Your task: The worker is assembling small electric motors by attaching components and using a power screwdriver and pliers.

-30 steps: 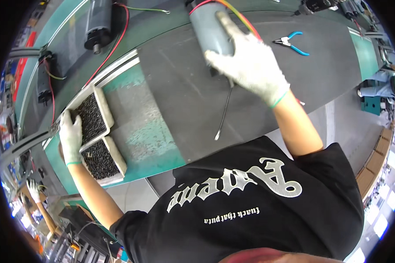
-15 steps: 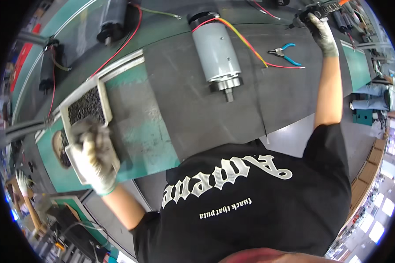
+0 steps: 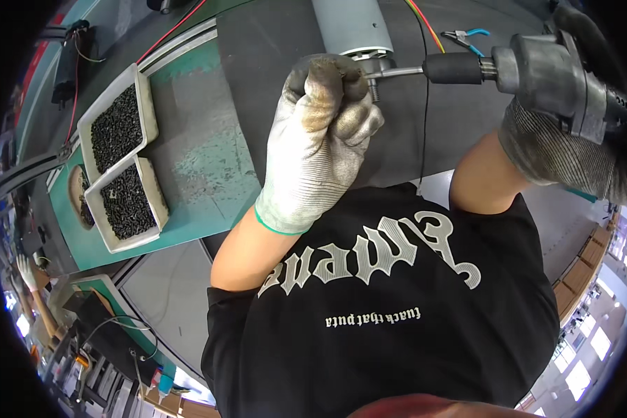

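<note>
The left hand [image 3: 324, 132], in a soiled white glove, is curled into a fist just below the end of a grey cylindrical motor [image 3: 352, 28] that lies on the dark mat of the tabletop [image 3: 258, 76]. Its fingers are pinched together near the motor's shaft end — whatever small part they may hold is hidden inside the glove. The right hand [image 3: 557, 150], in a grey glove, is closed around the body of a powered screwdriver [image 3: 543, 70], held sideways so that its metal bit [image 3: 393, 72] points left and meets the left hand's fingertips beside the motor. Red, yellow and black wires run off the motor toward the far edge. Blue-handled pliers [image 3: 467, 38] lie beyond the tool. To the left, on the green surface, two white trays [image 3: 129, 174] sit side by side — both filled with small black screws.
</note>
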### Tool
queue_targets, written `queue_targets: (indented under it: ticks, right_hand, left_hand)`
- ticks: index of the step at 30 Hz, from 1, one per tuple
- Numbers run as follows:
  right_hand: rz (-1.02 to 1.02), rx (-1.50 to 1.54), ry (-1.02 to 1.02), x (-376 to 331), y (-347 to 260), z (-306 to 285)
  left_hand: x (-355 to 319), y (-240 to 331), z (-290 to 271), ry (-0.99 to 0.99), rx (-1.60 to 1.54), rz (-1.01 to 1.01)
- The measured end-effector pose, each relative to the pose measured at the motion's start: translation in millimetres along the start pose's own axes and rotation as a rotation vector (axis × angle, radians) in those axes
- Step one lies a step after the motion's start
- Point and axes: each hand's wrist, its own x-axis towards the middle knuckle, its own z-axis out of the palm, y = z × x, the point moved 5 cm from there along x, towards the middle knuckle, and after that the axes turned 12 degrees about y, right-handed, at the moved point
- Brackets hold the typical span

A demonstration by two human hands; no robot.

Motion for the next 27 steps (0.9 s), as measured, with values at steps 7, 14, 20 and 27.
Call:
queue_targets:
  ticks: [7, 14, 20, 27]
  right_hand:
    - [-0.366, -0.394, -0.142, 0, -25, -23]
    - [-0.332, -0.213, -0.175, 41, -66, -17]
    - [-0.339, -0.267, -0.202, 26, -54, -12]
    - [-0.066, -0.034, -0.208, 27, -58, -15]
  left_hand:
    - [-3, -5, 1, -0.013, 0.001, -0.022]
    - [-4, -3, -6, 0.015, -0.184, -0.094]
    - [2, -3, -7, -0.002, 0.082, 0.052]
    - [-1, 0, -6, 0.104, 0.454, 0.116]
